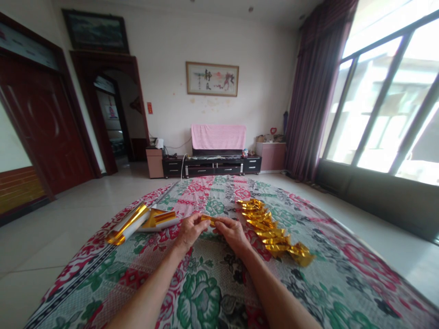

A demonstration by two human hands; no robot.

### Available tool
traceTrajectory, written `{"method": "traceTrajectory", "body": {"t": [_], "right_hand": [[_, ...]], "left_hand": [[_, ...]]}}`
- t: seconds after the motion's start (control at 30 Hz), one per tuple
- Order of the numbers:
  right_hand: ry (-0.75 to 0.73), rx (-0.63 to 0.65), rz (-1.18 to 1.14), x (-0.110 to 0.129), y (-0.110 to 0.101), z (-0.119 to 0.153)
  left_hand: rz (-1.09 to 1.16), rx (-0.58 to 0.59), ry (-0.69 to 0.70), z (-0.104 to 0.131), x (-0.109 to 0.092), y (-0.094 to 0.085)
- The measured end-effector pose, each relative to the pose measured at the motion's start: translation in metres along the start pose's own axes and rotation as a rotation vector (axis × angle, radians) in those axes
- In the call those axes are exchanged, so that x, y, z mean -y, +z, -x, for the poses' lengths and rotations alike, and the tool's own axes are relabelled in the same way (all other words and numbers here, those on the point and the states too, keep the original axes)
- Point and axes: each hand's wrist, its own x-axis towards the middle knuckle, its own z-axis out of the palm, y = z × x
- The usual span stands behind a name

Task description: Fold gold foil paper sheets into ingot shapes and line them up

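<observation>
A small strip of gold foil paper (pixel 208 219) is stretched between my two hands, just above the flowered cloth. My left hand (pixel 190 231) pinches its left end between thumb and fingers. At the other end, my right hand (pixel 233 232) pinches it the same way. The fingers cover much of the strip, so its full shape is hidden. To the right lies a slanting row of several folded gold foil pieces (pixel 270 228). On the left, loose sheets of gold foil paper with white backs (pixel 132 224) lie partly curled over one another.
The cloth (pixel 199 297) has red, green and black flowers and covers the wide surface before me. Beyond it stand a low black cabinet (pixel 214 169) and a screen under a pink towel (pixel 218 137). Purple curtains (pixel 305 105) hang beside the window at right.
</observation>
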Motion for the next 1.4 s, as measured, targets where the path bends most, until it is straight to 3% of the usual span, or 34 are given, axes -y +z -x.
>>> {"method": "traceTrajectory", "body": {"t": [0.87, 1.1, 1.4], "right_hand": [[-0.004, 0.036, 0.059, 0.002, 0.000, 0.001], [0.001, -0.010, 0.126, -0.003, 0.001, -0.001], [-0.049, 0.046, 0.165, -0.005, 0.000, 0.000]], "left_hand": [[0.038, 0.014, -0.035, 0.003, -0.002, 0.000], [0.014, 0.047, -0.050, 0.006, -0.004, -0.001], [-0.002, 0.083, -0.060, 0.008, -0.003, -0.001]]}}
